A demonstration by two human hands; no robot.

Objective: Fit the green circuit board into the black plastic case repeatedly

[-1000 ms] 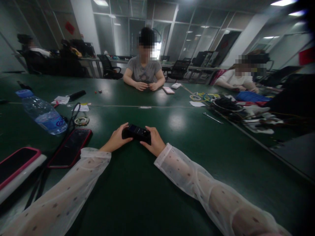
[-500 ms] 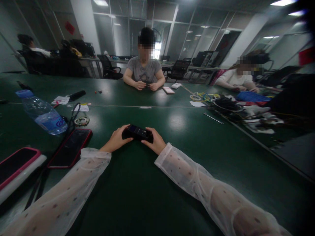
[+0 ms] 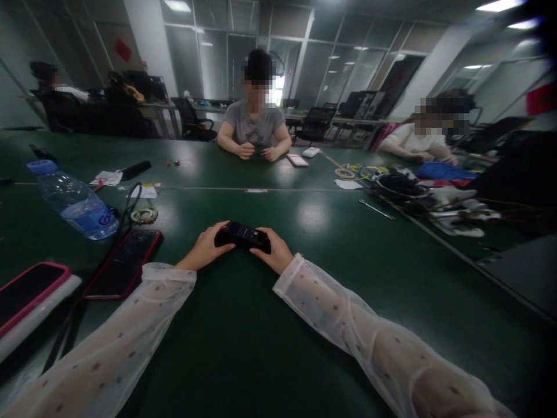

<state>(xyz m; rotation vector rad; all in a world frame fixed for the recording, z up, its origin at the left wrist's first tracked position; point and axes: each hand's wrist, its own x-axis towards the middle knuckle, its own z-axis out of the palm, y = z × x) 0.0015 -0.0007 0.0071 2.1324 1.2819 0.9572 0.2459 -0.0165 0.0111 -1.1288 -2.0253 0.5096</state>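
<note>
A small black box-shaped device with a dark screen and tiny light markings is held between my two hands at the middle of the green table. My left hand grips its left end, thumb along the near side and fingers over the far side. Its right end is in my right hand, held the same way. The fingers partly cover both ends, and I cannot make out the exact kind of device. To the left of my left hand lies a phone in a red case.
Left of me are a water bottle, a beaded bracelet and another phone on something white. A wrench lies to the right, before a heap of cables. One person sits opposite, another further right.
My hands and the black device stay almost exactly where they were. Across the table, the seated person's hands have shifted slightly.
</note>
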